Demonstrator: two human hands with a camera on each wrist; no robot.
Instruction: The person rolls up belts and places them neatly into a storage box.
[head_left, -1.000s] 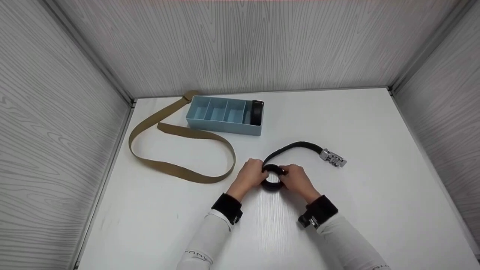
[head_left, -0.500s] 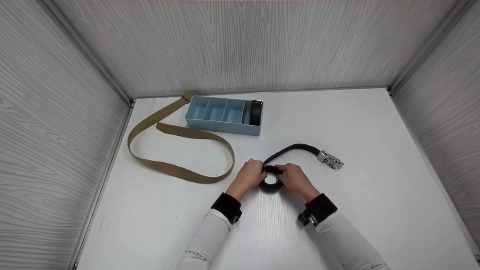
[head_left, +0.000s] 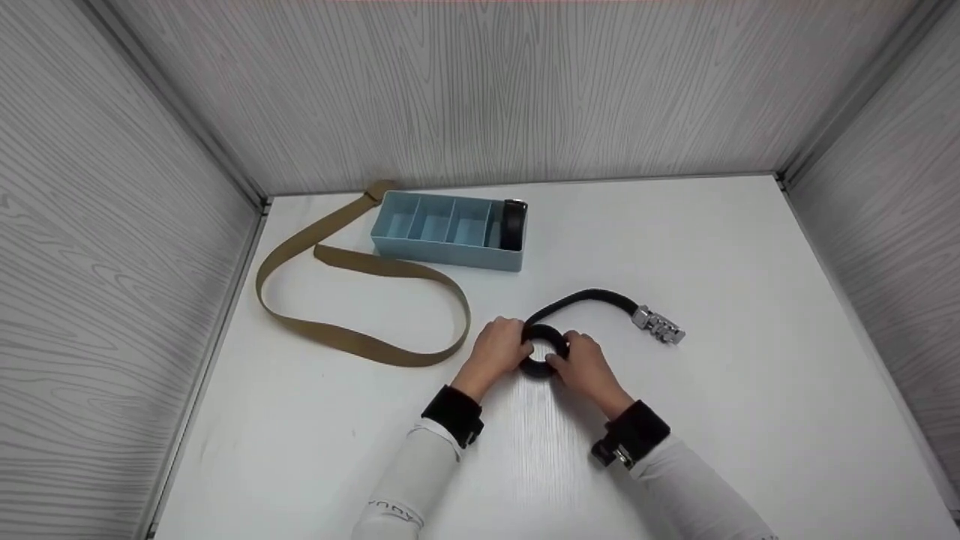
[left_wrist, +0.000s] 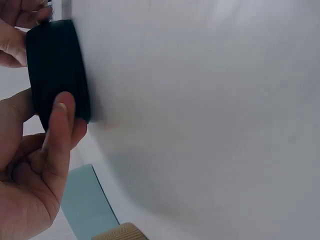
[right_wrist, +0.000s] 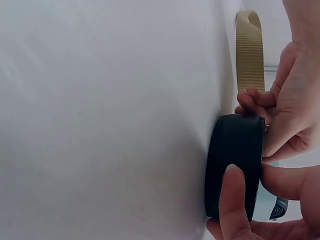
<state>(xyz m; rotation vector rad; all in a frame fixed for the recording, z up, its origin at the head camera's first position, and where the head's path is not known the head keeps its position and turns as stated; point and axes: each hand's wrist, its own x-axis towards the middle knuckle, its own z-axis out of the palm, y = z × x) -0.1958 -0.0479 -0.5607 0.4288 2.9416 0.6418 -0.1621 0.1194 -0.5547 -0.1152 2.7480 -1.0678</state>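
A black belt [head_left: 534, 370] stands on its edge on the white table, one end wound into a ring. Its loose length curves up and right to a silver buckle [head_left: 658, 325]. My left hand [head_left: 496, 349] grips the ring's left side, thumb inside the hole. On the right side, my right hand [head_left: 590, 367] pinches the coil wall between thumb and fingers. The left wrist view shows the coil's outer face [left_wrist: 57, 70] between both hands. In the right wrist view fingers press the dark coil [right_wrist: 234, 160] from outside.
A blue divided box [head_left: 450, 255] stands at the back, with a rolled black belt [head_left: 513, 225] in its rightmost compartment. A tan webbing belt [head_left: 352, 341] lies in a wide loop on the left. Wood-grain panels [head_left: 480, 97] wall the table's back and sides.
The buckle has slid slightly left and down toward the coil. My right hand has shifted its hold lower around the ring; my left hand stays almost in place.
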